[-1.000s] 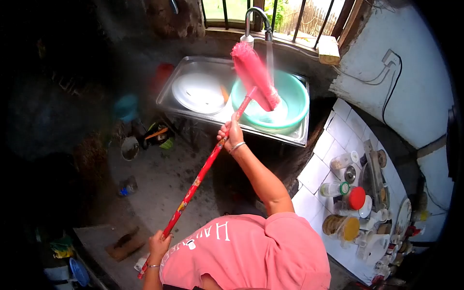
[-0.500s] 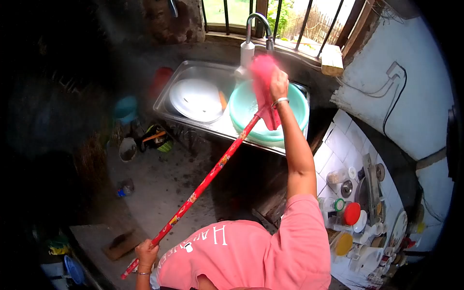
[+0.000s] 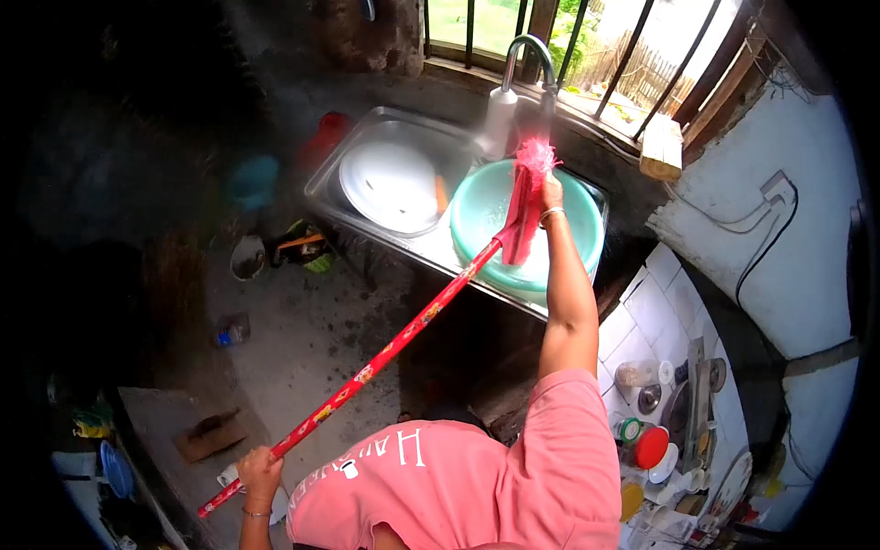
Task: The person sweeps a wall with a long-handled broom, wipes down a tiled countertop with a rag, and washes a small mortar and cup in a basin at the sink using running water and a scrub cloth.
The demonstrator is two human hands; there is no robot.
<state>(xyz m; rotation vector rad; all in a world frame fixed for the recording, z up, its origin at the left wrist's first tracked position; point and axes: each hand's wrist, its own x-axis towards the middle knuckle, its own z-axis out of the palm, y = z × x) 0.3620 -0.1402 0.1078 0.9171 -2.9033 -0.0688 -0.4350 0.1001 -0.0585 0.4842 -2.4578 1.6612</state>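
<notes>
A red broom slants across the view, its patterned handle [image 3: 385,353] running from lower left up to the sink. Near the lower end, my left hand [image 3: 260,472] is wrapped round the handle. My right hand [image 3: 552,192] is closed on the side of the broom head [image 3: 522,220], its fingers partly hidden behind it. The frayed pink bristles [image 3: 536,154] point up, beneath the spout of the tap [image 3: 532,44]. Under the broom head, a pale green basin [image 3: 577,225] sits in the right part of the metal sink [image 3: 321,179].
A round silvery lid or pan [image 3: 390,188] lies in the sink's left part. Bars cross the window [image 3: 623,64] behind. Jars and a red lid [image 3: 652,447] crowd the tiled counter [image 3: 642,316] at right. On the floor are a bottle [image 3: 233,330] and a bucket [image 3: 247,258].
The view has shifted, moving the sink rightward in the picture. The broom head has tipped, and its bristles sit lower and look sharper. Both hands keep their hold.
</notes>
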